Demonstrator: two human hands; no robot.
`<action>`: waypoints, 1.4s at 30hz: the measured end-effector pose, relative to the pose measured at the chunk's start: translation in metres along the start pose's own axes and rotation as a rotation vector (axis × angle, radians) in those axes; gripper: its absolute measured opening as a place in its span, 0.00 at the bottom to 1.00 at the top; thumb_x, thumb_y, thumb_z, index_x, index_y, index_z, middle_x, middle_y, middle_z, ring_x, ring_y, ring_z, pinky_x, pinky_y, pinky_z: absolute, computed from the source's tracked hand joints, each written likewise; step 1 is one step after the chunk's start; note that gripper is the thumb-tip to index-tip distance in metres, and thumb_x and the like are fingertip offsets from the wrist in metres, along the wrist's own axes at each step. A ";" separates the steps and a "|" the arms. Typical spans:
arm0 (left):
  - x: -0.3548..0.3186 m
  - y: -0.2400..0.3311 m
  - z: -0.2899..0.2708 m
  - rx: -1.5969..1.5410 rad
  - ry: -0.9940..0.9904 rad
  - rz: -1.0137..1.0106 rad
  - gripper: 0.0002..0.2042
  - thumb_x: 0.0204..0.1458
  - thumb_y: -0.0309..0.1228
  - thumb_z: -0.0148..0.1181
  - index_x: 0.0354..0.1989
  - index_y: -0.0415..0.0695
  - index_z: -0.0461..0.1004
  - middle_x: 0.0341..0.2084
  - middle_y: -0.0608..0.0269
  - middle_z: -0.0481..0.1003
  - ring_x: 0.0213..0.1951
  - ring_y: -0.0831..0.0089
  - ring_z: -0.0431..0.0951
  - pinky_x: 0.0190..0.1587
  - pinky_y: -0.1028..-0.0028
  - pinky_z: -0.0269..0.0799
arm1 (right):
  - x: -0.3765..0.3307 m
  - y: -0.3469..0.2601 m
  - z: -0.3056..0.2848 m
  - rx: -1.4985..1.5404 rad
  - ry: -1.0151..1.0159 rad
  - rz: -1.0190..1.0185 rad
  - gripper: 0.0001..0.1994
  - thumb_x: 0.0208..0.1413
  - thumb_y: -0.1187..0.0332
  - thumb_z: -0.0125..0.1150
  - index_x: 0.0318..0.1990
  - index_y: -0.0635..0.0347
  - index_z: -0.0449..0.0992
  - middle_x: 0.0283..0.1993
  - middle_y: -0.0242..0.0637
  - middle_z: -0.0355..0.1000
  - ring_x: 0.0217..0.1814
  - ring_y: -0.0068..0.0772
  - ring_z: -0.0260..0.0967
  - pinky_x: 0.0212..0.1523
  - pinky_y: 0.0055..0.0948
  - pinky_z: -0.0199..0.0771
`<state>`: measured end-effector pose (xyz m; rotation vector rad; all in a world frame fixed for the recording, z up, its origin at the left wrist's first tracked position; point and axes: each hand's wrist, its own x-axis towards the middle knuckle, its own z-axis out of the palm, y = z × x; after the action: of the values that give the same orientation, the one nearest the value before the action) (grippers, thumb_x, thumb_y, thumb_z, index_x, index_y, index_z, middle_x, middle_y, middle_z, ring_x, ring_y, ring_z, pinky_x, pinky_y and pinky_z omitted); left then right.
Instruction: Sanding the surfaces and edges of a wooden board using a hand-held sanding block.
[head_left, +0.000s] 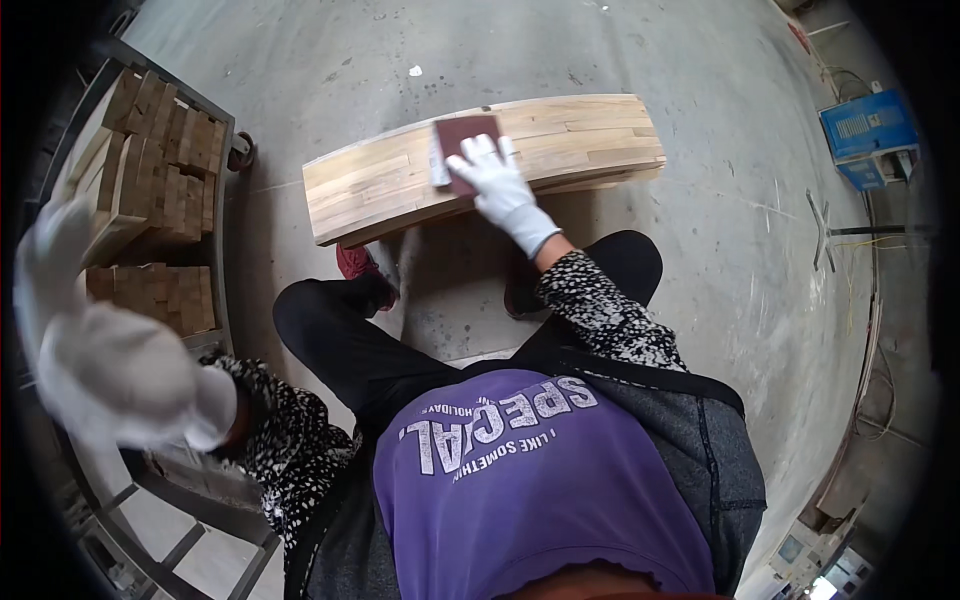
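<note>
My right hand (495, 185), in a white glove, presses a dark red-brown sheet of sandpaper (468, 135) onto the top of a curved wooden plank (570, 135). The sheet looks folded, with a pale edge on its left side. Pale strips joined side by side make up the plank, which lies crosswise in front of my knees; whatever holds it up is hidden. Off to the left, my gloved left hand (110, 350) is raised near stacked wood. It is blurred, but its fingers look stretched out, and nothing shows in it.
A metal rack cart (228, 200) on castors stands at the left, loaded with stacked wooden blocks (160, 210). Near the lower left is a metal ladder-like frame (185, 545). A blue box (870, 135) and a thin-legged metal stand (825, 232) are at the right on the concrete floor (740, 260).
</note>
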<state>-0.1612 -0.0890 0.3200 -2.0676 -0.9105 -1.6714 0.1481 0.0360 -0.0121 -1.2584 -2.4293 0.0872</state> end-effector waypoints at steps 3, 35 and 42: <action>-0.083 -0.052 0.043 -0.118 0.041 -0.785 0.17 0.64 0.31 0.46 0.54 0.31 0.70 0.50 0.48 0.74 0.51 0.62 0.76 0.58 0.65 0.69 | -0.035 0.096 -0.048 -0.204 0.026 0.442 0.28 0.48 0.73 0.55 0.60 0.44 0.68 0.67 0.42 0.56 0.71 0.45 0.48 0.69 0.58 0.38; -0.151 -0.143 0.113 -0.268 0.299 -1.265 0.21 0.63 0.37 0.49 0.54 0.28 0.67 0.49 0.47 0.73 0.50 0.61 0.76 0.57 0.67 0.71 | 0.065 -0.125 0.035 0.138 -0.089 -0.141 0.27 0.45 0.70 0.57 0.58 0.47 0.67 0.66 0.44 0.59 0.73 0.50 0.47 0.70 0.64 0.31; -0.150 -0.143 0.116 -0.237 0.226 -1.281 0.23 0.63 0.39 0.48 0.54 0.28 0.68 0.50 0.47 0.73 0.51 0.61 0.75 0.58 0.67 0.69 | 0.072 -0.059 0.022 0.213 -0.024 -0.123 0.27 0.39 0.74 0.60 0.53 0.48 0.69 0.63 0.41 0.59 0.73 0.47 0.47 0.70 0.60 0.35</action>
<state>-0.1850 0.0476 0.1277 -1.2939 -2.2962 -2.5653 0.0575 0.0613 0.0051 -1.0183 -2.4364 0.3185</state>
